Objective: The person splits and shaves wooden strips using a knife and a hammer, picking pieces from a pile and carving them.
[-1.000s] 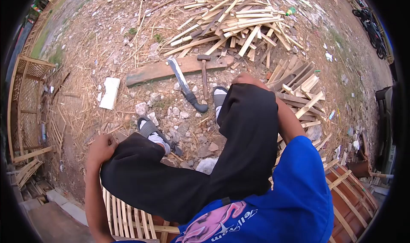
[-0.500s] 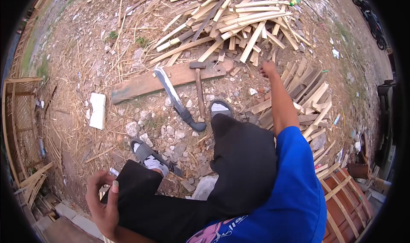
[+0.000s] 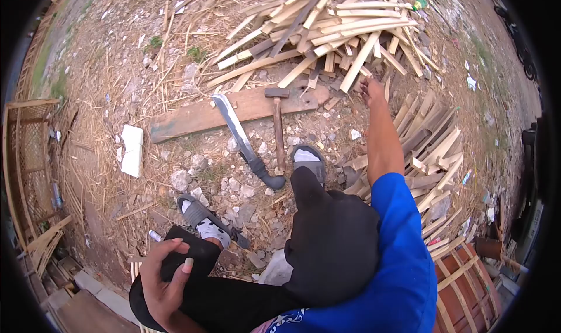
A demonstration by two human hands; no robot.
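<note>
The right hand (image 3: 371, 92) is stretched out at the lower edge of the upper pile of sticks (image 3: 345, 35), with the stick ends placed just beyond and beside its fingertips. Its fingers are seen partly bent; whether a stick is touched or gripped cannot be told. The left hand (image 3: 166, 280) is held over the left knee, thumb and fingers spread apart, with nothing held between them.

Two piles of sticks can be counted: the upper one, and a lower pile (image 3: 439, 149) by which the right forearm is flanked. The sticks in each are too tangled to be numbered.

One plank (image 3: 193, 122) is laid on the stony ground, left of the right hand and apart from it. One machete (image 3: 246, 152) and one hammer (image 3: 279, 128) are set across it, the blade's tip and the hammer's head being rested on the wood, both handles pointed toward the feet. Two grey sandals (image 3: 308, 160) are worn, one on each foot. One white block (image 3: 132, 152) is seen farther left.
</note>
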